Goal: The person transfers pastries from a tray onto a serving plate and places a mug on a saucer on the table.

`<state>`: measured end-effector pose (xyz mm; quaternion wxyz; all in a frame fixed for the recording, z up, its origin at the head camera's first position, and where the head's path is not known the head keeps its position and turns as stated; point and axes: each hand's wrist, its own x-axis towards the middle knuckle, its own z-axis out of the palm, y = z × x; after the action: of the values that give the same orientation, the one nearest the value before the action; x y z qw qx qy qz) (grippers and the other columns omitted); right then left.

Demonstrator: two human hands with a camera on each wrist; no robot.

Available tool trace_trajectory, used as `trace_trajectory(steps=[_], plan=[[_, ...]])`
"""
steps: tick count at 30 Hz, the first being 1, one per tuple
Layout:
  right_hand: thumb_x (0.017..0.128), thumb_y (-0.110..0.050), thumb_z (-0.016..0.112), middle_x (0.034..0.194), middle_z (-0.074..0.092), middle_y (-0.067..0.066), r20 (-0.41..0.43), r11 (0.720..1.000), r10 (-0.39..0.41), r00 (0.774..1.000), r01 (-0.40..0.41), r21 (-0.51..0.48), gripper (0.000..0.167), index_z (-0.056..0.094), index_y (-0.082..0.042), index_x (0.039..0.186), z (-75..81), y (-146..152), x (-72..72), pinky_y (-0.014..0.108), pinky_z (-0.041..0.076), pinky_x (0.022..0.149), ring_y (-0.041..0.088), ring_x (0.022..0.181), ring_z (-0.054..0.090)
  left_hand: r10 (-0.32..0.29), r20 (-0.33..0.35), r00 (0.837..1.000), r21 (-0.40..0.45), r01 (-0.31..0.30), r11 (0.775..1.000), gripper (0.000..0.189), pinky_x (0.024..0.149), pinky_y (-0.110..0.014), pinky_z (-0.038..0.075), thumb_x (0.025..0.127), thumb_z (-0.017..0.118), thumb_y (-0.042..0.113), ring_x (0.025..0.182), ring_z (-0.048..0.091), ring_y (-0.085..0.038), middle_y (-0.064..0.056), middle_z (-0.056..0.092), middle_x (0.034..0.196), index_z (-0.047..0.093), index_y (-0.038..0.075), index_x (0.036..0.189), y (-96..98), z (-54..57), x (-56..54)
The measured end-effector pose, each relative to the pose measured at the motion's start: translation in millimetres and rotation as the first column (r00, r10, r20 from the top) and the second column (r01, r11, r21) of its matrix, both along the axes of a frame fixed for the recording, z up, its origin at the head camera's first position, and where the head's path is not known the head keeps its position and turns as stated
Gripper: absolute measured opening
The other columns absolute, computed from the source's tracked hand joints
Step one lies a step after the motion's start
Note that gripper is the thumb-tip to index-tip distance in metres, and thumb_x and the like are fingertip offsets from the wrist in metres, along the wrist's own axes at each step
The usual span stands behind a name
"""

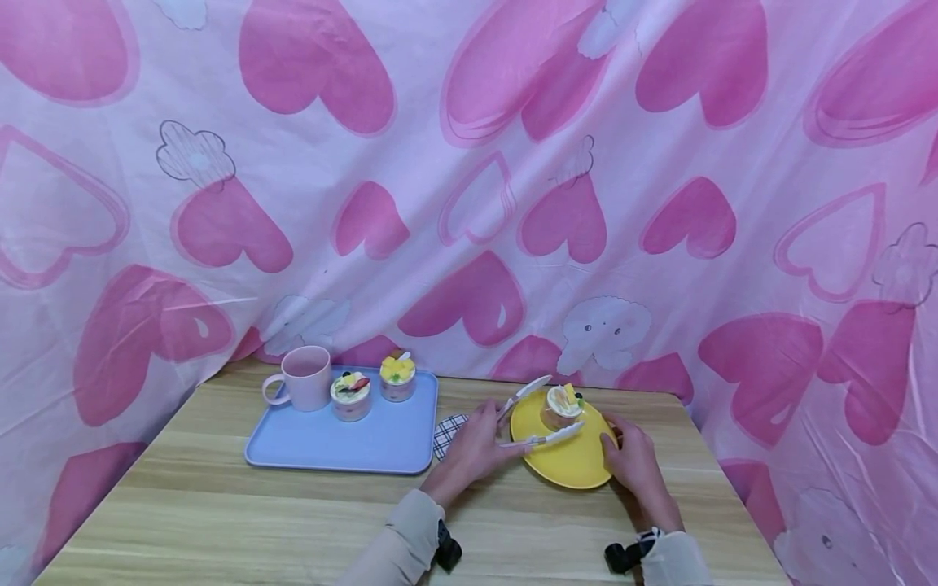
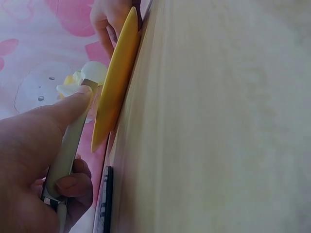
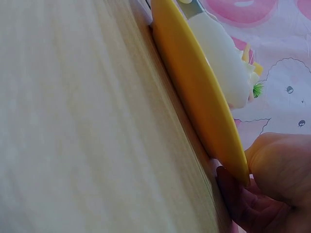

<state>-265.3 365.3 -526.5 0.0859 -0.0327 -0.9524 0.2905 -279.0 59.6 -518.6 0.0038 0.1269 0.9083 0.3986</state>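
Left hand grips splayed tongs; right hand pinches yellow plate

Head view sharp under diffuse, even light, with a soft shadow on the wooden table by the right hand; wrist views hazier, table grain blurred.

The edge of a round yellow plate is pinched by the right hand above a wood-grain tabletop. Over the plate, a dessert garnished in yellow and green is partly hidden by a rounded white tong tip.
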Motion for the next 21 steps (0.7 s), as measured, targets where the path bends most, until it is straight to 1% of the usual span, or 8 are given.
trace_trajectory(steps=[5, 9, 14, 21], plan=[[0.107, -0.009, 0.063, 0.122, 0.071, 0.025, 0.008, 1.000, -0.006, 1.000, 0.006, -0.002, 0.045, 0.059, 0.001, 0.150, 0.5, 0, 0.0, 0.044, 0.058, 0.084, 0.032, 0.102, 0.066, 0.013, 0.001, 1.000, 0.032, -0.013, 0.999, 0.072, 0.065, -0.030, 0.047, 0.077, 0.095, 0.058, 0.080, 0.055, -0.015, -0.001, 0.056, 0.094, 0.055, 0.015, 0.119, -4.9, 0.4, 0.2], [0.107, -0.009, 0.063, 0.122, 0.071, 0.025, 0.006, 1.000, -0.004, 1.000, 0.004, 0.000, 0.044, 0.059, 0.001, 0.150, 0.8, 0, -0.4, 0.046, 0.059, 0.085, 0.033, 0.102, 0.066, 0.016, -0.010, 1.000, 0.051, -0.016, 0.999, 0.073, 0.064, -0.029, 0.046, 0.075, 0.098, 0.055, 0.080, 0.054, -0.015, 0.000, 0.055, 0.092, 0.056, 0.013, 0.118, -9.4, 2.8, 0.3], [0.107, -0.010, 0.063, 0.124, 0.070, 0.024, 0.006, 1.000, -0.005, 1.000, 0.005, -0.003, 0.045, 0.058, 0.000, 0.151, -0.4, 1, -0.4, 0.045, 0.059, 0.086, 0.032, 0.103, 0.066, -0.010, -0.056, 0.998, 0.055, 0.013, 0.998, 0.076, 0.064, -0.028, 0.046, 0.074, 0.099, 0.054, 0.080, 0.054, -0.014, 0.000, 0.055, 0.090, 0.056, 0.011, 0.121, -13.3, 4.9, 0.9], [0.107, -0.010, 0.063, 0.124, 0.070, 0.024, 0.010, 1.000, -0.009, 1.000, 0.009, -0.004, 0.045, 0.058, -0.001, 0.152, -1.8, 0, 1.1, 0.046, 0.059, 0.087, 0.032, 0.104, 0.065, -0.029, -0.106, 0.994, 0.053, 0.034, 0.998, 0.076, 0.065, -0.026, 0.046, 0.076, 0.097, 0.057, 0.078, 0.054, -0.012, 0.001, 0.057, 0.089, 0.056, 0.014, 0.123, -20.6, 3.6, 4.8]])
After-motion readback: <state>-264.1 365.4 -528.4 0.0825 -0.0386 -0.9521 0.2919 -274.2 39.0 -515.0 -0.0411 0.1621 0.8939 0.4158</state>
